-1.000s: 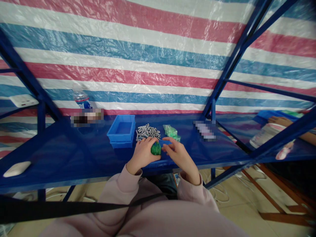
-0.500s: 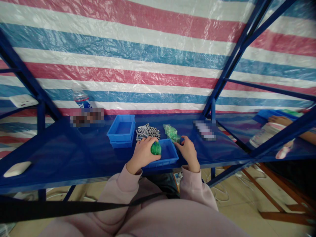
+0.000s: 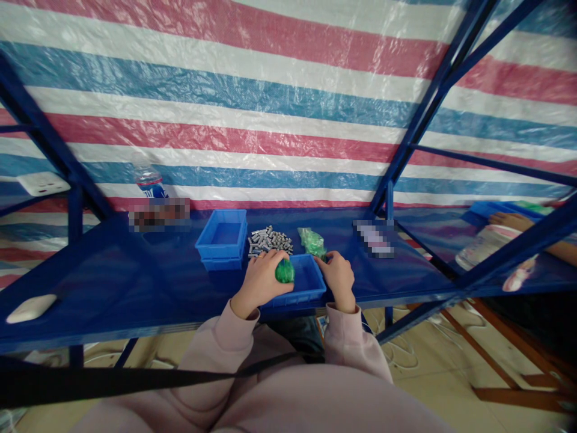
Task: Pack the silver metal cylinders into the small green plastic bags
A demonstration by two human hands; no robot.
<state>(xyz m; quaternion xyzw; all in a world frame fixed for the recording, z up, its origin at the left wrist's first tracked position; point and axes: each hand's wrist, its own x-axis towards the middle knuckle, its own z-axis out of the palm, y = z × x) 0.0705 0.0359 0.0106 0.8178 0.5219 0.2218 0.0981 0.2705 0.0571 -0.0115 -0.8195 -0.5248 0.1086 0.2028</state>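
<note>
My left hand (image 3: 261, 278) is closed around a shiny, rounded green bundle (image 3: 284, 272), held over the left side of a shallow blue tray (image 3: 311, 294). The fingers wrap its top and the thumb is below. My right hand (image 3: 339, 275) is at the tray's back right corner, thumb and fingers curled in beside a crumpled clear bag of light green pieces (image 3: 312, 242). What lies between those fingertips is too small to make out. Behind the tray lies a heap of small grey metal cylinders (image 3: 269, 240).
Two stacked blue trays (image 3: 222, 237) stand left of the metal heap. A white computer mouse (image 3: 31, 308) is at the table's left end, a plastic bottle (image 3: 151, 183) at the back. On the right are a blurred phone-like object (image 3: 374, 238), a blue frame post and another person's hand (image 3: 509, 221).
My right hand has moved slightly left, its fingers drawn closer together at the tray corner. My left hand and the green bundle have stayed in place.
</note>
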